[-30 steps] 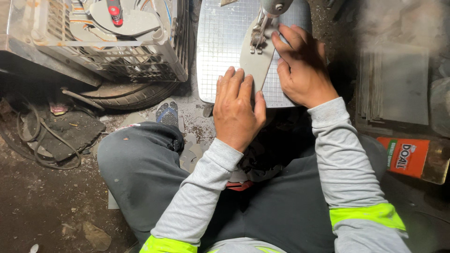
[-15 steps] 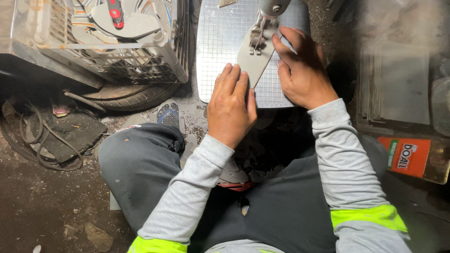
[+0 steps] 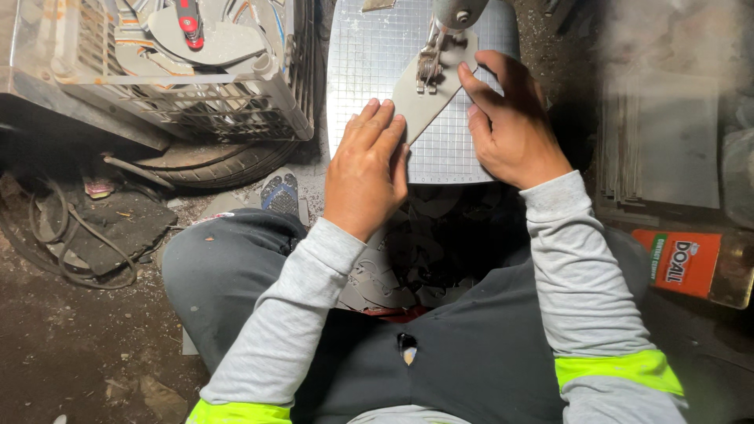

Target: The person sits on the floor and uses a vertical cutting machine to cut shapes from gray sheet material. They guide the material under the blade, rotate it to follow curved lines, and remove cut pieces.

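Note:
A flat grey piece of sheet material [image 3: 428, 98] lies on the gridded metal work plate [image 3: 377, 55] under the machine's metal foot [image 3: 430, 56]. My left hand [image 3: 367, 169] presses its fingertips on the near left end of the piece. My right hand [image 3: 510, 122] holds the piece's right edge, fingers spread beside the foot. More cut grey pieces [image 3: 393, 267] lie piled in my lap below the plate.
A plastic crate [image 3: 196, 102] with a round grey part and a red handle stands at the upper left, above a tyre [image 3: 212, 161]. Cables [image 3: 71, 235] lie on the dirty floor at left. An orange bottle [image 3: 691, 263] and stacked sheets [image 3: 660, 149] are at right.
Both hands have turned and slid the grey piece under the foot. Its near end now points toward my left hand. The view has shifted slightly.

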